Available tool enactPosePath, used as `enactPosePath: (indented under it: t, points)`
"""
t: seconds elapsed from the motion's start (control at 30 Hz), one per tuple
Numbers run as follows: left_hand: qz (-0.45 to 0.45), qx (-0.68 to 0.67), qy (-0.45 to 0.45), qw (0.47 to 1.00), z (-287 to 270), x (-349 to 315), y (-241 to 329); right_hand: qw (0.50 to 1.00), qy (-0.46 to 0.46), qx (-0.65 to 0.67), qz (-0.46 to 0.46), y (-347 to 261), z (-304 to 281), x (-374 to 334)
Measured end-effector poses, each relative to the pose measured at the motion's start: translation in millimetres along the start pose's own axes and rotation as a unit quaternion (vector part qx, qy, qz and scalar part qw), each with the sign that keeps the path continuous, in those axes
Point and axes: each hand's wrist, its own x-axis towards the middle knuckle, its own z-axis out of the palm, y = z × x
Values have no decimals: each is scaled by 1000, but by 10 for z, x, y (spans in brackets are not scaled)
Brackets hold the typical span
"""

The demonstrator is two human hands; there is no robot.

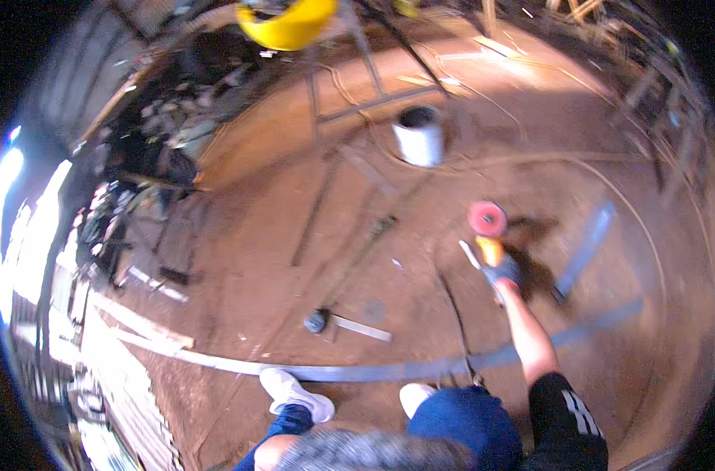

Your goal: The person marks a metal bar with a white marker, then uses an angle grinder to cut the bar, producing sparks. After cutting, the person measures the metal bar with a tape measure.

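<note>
An angle grinder with a yellow body (490,250) and a pinkish-red disc (488,218) is in my right hand (502,272). That hand wears a dark grey glove and is closed around the tool, and the arm is stretched forward to the right. A pale side handle (469,253) sticks out beside the grinder. Beneath it lies bare brown ground, with a dark shadow next to the hand. A dark cord (454,306) runs along the ground near the tool. My left hand does not show; a patch of bare skin at the lower edge is too unclear to name.
A long curved-looking metal strip (373,372) crosses in front of my white shoes (294,395). Blue-grey bars (586,247) lie right. A white bucket (418,137), a metal frame (377,100) and a yellow rounded object (287,23) stand farther off. Clutter lines the left.
</note>
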Motion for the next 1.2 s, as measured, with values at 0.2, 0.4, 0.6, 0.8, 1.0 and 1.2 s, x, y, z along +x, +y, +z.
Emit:
enactPosePath:
  t: [0.2, 0.4, 0.6, 0.8, 1.0, 1.2]
  points:
    - [37, -24, 28, 999, -166, -159, 92, 979, 169, -66, -95, 847, -13, 645]
    - [47, 6, 48, 998, -331, -158, 255, 982, 130, -114, -74, 732, 169, 817]
    - [82, 31, 68, 994, -406, -237, 476, 964, 204, -121, -120, 617, 527, 681]
    - [104, -7, 57, 993, -275, -269, 459, 970, 165, -138, -118, 828, 257, 938]
    - [-169, 98, 19, 981, -95, -722, -1179, 951, 195, -226, -84, 786, 210, 753]
    - [-334, 305, -181, 873, 313, -1513, -2736, 976, 106, -172, -79, 874, -110, 397]
